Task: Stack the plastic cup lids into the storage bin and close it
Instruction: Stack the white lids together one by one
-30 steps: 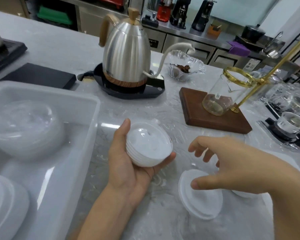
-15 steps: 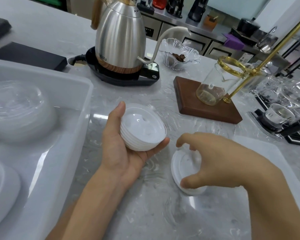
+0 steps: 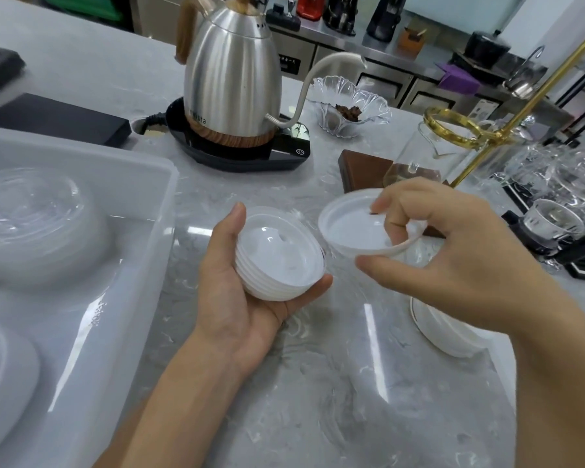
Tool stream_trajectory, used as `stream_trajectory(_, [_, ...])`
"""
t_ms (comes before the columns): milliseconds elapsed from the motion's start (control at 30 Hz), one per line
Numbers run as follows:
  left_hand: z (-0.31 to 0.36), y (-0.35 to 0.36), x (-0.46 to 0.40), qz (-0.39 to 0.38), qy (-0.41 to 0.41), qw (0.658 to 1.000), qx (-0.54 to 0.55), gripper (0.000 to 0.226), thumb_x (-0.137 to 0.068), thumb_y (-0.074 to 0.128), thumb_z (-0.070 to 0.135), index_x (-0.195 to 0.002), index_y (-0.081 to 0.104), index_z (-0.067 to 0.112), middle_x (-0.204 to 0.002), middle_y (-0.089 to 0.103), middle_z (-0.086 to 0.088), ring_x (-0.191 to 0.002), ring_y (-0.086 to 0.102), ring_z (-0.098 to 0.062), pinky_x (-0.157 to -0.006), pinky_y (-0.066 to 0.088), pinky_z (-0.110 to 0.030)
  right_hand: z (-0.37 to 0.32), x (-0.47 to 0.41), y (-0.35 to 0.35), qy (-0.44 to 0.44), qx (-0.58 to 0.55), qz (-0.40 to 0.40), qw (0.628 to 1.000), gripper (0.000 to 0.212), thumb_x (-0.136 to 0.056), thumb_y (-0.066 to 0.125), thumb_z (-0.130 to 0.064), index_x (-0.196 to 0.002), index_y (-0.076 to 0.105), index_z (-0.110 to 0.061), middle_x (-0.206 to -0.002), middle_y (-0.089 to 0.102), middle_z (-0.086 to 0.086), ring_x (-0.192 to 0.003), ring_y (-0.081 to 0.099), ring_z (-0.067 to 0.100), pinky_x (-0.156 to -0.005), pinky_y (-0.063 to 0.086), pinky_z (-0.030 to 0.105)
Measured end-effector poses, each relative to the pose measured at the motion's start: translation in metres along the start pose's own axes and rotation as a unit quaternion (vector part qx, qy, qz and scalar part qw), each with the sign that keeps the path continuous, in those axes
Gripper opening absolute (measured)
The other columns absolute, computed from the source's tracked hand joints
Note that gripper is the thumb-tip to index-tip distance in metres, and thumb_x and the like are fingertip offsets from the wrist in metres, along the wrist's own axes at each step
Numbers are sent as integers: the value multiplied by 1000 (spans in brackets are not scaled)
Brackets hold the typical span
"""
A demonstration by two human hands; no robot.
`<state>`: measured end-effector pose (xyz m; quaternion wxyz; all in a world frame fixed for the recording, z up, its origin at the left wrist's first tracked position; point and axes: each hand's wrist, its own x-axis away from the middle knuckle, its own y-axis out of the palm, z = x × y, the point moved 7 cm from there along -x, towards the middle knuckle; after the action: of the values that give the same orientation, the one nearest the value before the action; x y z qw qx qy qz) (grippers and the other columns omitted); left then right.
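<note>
Left hand (image 3: 250, 292): palm up over the marble counter (image 3: 318, 383), cupped around a nested stack of white cup lids (image 3: 279, 255); thumb up the stack's far-left side, fingertips under its near-right edge.
Stack: approx. five or six lids judging by rim ridges, hollow side up, tilted twd camera.
Right hand (image 3: 453, 258): pinching a single white lid (image 3: 355, 228); thumb under the near rim, index and middle fingers curled over the far rim.
Single lid: in the air just right of the stack, rims nearly touching, hollow side up, tilted a little.
Storage bin (image 3: 156, 184): translucent plastic, open, at left on the counter; no bin cover in view.
In bin: pile of clear dome lids (image 3: 31, 224) at the back, white lids (image 3: 4, 373) at the near-left corner, partly cut off by frame edge.
More lids (image 3: 446, 336): white, on the counter below the right wrist, partly hidden by the forearm.
Behind hands: steel gooseneck kettle (image 3: 233, 79) w/ wood handle on a black base; fluted glass dish (image 3: 348, 106) w/ brown bits inside; glass carafe (image 3: 416, 157) on a dark wood block, under a brass ring stand (image 3: 453, 126).
Far right: glassware, blurred.
</note>
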<state>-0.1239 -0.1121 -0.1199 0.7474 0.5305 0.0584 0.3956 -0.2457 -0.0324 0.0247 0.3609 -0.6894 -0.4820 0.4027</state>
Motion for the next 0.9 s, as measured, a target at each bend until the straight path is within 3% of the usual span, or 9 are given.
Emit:
stream_trajectory(67, [1, 0, 0, -9, 3, 1000, -7, 54, -71, 74, 56, -101, 79, 13, -111, 76, -21, -101, 74, -39, -71, 60, -49, -7, -1, 1, -25, -37, 21, 999, 35, -74, 79, -40, -70, 50, -22, -111, 65, -10, -109, 56, -1, -84, 36, 3])
stream_trajectory(167, [-2, 3, -1, -49, -2, 999, -1, 56, -80, 68, 58, -112, 78, 12, -121, 74, -20, -107, 73, -36, -78, 60, -52, -16, -4, 16, -55, -85, 18, 995, 29, -81, 72, -40, -78, 50, -21, -128, 59, -15, -126, 47, -5, -96, 32, 5])
stream_trajectory(300, [-6, 9, -2, -98, -21, 995, 23, 57, -90, 56, 62, -113, 78, 15, -118, 75, -14, -106, 71, -31, -88, 57, -53, -23, -2, 64, -56, -106, -150, 981, 32, -82, 73, -42, -90, 52, -21, -149, 38, -16, -136, 31, -10, -98, 33, 7])
stream_trajectory(400, [-7, 10, -3, -111, -22, 993, 36, 57, -90, 57, 62, -112, 78, 14, -118, 74, -14, -107, 70, -30, -95, 56, -55, -19, -3, 73, -36, -117, -158, 980, 30, -82, 66, -51, -86, 55, -24, -147, 36, -20, -143, 22, -6, -107, 27, 13])
stream_trajectory(467, [-6, 11, -2, -118, -19, 992, 30, 58, -92, 55, 60, -117, 77, 13, -120, 73, -14, -106, 71, -29, -94, 56, -53, -16, -6, 70, -28, -130, -137, 982, 28, -83, 65, -49, -81, 58, -22, -143, 42, -18, -144, 18, -6, -108, 23, 10])
stream_trajectory(667, [-7, 9, -2, -116, -19, 993, 4, 55, -89, 56, 62, -106, 81, 16, -109, 77, -11, -97, 74, -27, -80, 61, -48, -21, -5, 62, -52, -100, -127, 986, 22, -82, 74, -39, -84, 60, -23, -133, 51, -14, -130, 39, -8, -103, 30, 12])
stream_trajectory(800, [-7, 7, -2, -118, -15, 993, -16, 54, -88, 58, 60, -106, 80, 14, -107, 76, -13, -94, 75, -28, -74, 62, -46, -19, -4, 56, -45, -71, -115, 990, 47, -79, 74, -47, -118, 54, -30, -126, 51, -22, -122, 45, -1, -104, 35, 25])
stream_trajectory(900, [-7, 8, -3, -122, -12, 992, -29, 52, -87, 59, 59, -105, 81, 16, -108, 77, -10, -95, 75, -26, -77, 62, -46, -19, -4, 55, -45, -62, -115, 990, 73, -78, 75, -51, -139, 39, -37, -134, 41, -20, -127, 43, 2, -106, 39, 32])
